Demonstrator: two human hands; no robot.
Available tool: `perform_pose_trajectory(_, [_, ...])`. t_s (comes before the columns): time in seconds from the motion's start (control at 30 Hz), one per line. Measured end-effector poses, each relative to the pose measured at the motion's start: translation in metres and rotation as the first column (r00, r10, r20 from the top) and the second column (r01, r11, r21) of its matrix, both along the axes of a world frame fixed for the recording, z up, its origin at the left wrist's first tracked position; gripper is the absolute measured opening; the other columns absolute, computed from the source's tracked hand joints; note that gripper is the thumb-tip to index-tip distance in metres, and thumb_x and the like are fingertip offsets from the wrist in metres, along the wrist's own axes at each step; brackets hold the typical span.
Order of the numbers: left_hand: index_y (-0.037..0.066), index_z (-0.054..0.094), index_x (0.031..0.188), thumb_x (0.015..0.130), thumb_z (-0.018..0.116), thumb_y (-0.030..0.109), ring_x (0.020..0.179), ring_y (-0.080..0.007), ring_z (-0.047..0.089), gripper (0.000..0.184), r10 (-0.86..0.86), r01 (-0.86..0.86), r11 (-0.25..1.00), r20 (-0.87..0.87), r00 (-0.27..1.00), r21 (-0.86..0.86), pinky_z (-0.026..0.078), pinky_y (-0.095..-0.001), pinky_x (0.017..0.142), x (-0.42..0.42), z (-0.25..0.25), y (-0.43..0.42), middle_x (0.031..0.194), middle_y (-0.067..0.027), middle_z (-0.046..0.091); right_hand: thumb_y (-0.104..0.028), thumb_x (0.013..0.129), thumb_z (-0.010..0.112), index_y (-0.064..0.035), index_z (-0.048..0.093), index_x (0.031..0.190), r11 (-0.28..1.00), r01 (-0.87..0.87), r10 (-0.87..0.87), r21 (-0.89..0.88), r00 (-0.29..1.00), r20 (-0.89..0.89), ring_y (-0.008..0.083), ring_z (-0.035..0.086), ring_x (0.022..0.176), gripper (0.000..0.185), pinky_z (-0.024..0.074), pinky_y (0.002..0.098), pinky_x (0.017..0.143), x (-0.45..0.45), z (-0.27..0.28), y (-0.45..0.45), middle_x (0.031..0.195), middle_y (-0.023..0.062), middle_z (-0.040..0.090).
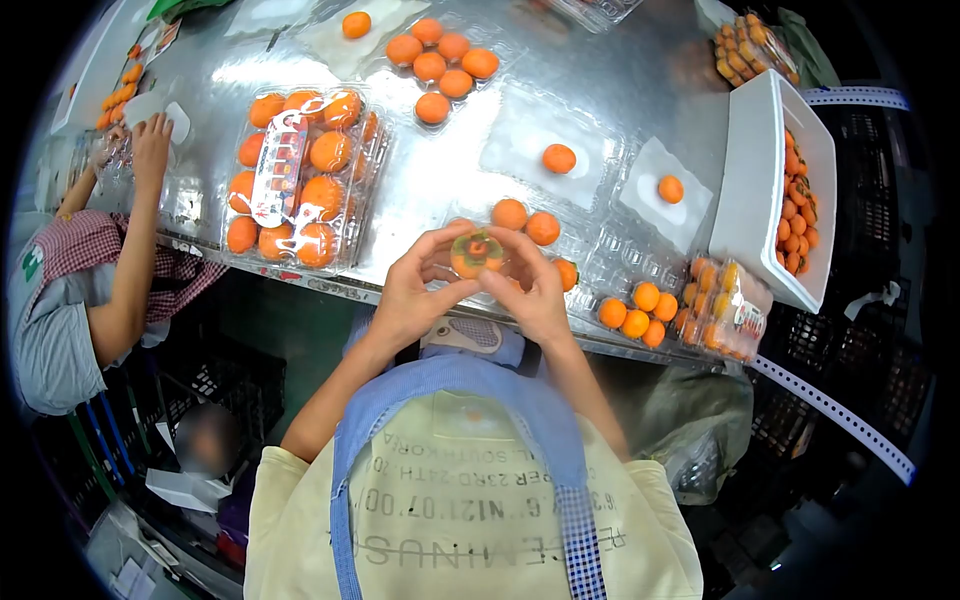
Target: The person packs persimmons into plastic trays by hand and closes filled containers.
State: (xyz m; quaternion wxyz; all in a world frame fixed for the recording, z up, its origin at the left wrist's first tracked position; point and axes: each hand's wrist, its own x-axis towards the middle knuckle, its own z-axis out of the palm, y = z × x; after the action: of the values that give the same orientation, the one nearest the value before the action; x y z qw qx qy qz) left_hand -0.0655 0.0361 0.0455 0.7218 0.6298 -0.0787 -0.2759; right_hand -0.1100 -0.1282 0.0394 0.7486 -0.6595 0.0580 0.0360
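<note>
Between my two hands, at the table's front edge, is an orange persimmon with its green-brown leafy cap facing up. My left hand curls round its left side, and the fingers of my right hand close on it from the right. Just beyond my fingertips lie loose persimmons. Another persimmon rests by my right hand, partly hidden. Left of my hands, a filled clear clamshell box with a printed label holds rows of persimmons.
More persimmons sit in a clear tray at the back. Single ones lie on white sheets. A white foam box of persimmons stands at right, near a filled pack. A co-worker's hand handles clear plastic at far left.
</note>
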Motion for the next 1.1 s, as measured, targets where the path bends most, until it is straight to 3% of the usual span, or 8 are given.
perform_pose_trajectory(0.17, [0.000,0.049,0.120,0.073,0.071,0.002,0.092,-0.0115,0.058,0.052,0.035,-0.045,0.997,0.143,0.989,0.069,0.048,-0.0241,0.076,-0.001,0.004,-0.001,0.106,-0.0067,0.059,-0.011,0.079,0.068,-0.0017,0.048,0.126,1.000,-0.024,0.025,-0.016,0.999,0.024,0.0153,0.057,0.101,0.052,0.0477,0.0249,0.073,0.001,0.003,0.001,0.124,0.0099,0.053])
perform_pose_trajectory(0.37, [0.002,0.053,0.115,0.067,0.070,0.000,0.086,-0.0146,0.059,0.051,0.013,-0.135,0.960,0.445,0.896,0.245,0.049,-0.0252,0.071,-0.001,0.008,-0.003,0.103,-0.0084,0.054,-0.012,0.077,0.071,-0.0025,0.047,0.128,0.995,-0.019,0.022,-0.099,0.999,0.027,0.0146,0.058,0.098,0.057,0.0482,0.0245,0.070,0.001,0.000,0.006,0.118,0.0090,0.056])
perform_pose_trajectory(0.57, [0.002,0.050,0.119,0.068,0.071,-0.002,0.089,-0.0161,0.058,0.055,-0.035,-0.087,0.967,0.464,0.885,0.240,0.049,-0.0266,0.075,-0.001,0.003,-0.001,0.108,-0.0093,0.053,-0.011,0.076,0.071,-0.0019,0.049,0.124,0.993,-0.018,0.015,-0.116,1.000,-0.024,0.0138,0.057,0.098,0.053,0.0483,0.0255,0.073,-0.002,-0.002,0.003,0.114,0.0080,0.057])
perform_pose_trajectory(0.7, [0.004,0.045,0.126,0.076,0.068,0.007,0.103,-0.0180,0.055,0.055,-0.005,0.001,0.982,-0.022,1.000,-0.189,0.049,-0.0310,0.078,-0.002,-0.003,0.002,0.117,-0.0099,0.052,-0.008,0.072,0.072,-0.0023,0.051,0.120,0.989,0.064,-0.050,-0.131,0.993,0.107,0.0164,0.056,0.101,0.052,0.0476,0.0286,0.078,-0.003,-0.001,0.001,0.114,0.0087,0.058])
perform_pose_trajectory(0.87, [-0.001,0.036,0.132,0.086,0.060,0.018,0.112,-0.0198,0.052,0.056,-0.229,-0.018,0.888,-0.476,0.849,-0.459,0.046,-0.0330,0.091,0.003,0.005,0.007,0.123,-0.0135,0.050,-0.004,0.063,0.075,-0.0055,0.052,0.118,0.897,0.102,0.093,-0.429,0.907,0.410,0.0229,0.056,0.101,0.060,0.0450,0.0337,0.085,0.002,0.003,-0.007,0.116,0.0095,0.058])
perform_pose_trajectory(0.97, [-0.001,0.039,0.132,0.087,0.060,0.013,0.116,-0.0186,0.050,0.052,-0.265,-0.024,0.867,-0.501,0.824,-0.497,0.044,-0.0338,0.094,-0.002,-0.009,0.009,0.126,-0.0121,0.049,-0.004,0.060,0.076,-0.0063,0.053,0.118,0.827,0.108,0.196,-0.552,0.864,0.464,0.0244,0.055,0.100,0.062,0.0442,0.0345,0.085,0.005,0.009,-0.009,0.118,0.0096,0.057])
perform_pose_trajectory(1.03, [-0.001,0.040,0.131,0.087,0.061,0.013,0.115,-0.0184,0.050,0.051,-0.216,0.021,0.893,-0.389,0.895,-0.449,0.044,-0.0330,0.095,-0.001,-0.008,0.009,0.126,-0.0119,0.050,-0.005,0.061,0.075,-0.0059,0.053,0.117,0.816,0.102,0.204,-0.570,0.870,0.448,0.0240,0.055,0.099,0.061,0.0443,0.0340,0.083,0.005,0.013,-0.008,0.120,0.0096,0.056])
perform_pose_trajectory(1.1, [-0.002,0.041,0.130,0.084,0.063,0.012,0.114,-0.0190,0.051,0.053,-0.175,0.033,0.912,-0.315,0.933,-0.410,0.043,-0.0329,0.096,-0.001,-0.007,0.008,0.124,-0.0125,0.051,-0.005,0.063,0.074,-0.0054,0.054,0.117,0.879,0.045,0.174,-0.475,0.897,0.407,0.0232,0.054,0.100,0.057,0.0443,0.0333,0.082,0.006,0.019,-0.008,0.120,0.0101,0.055])
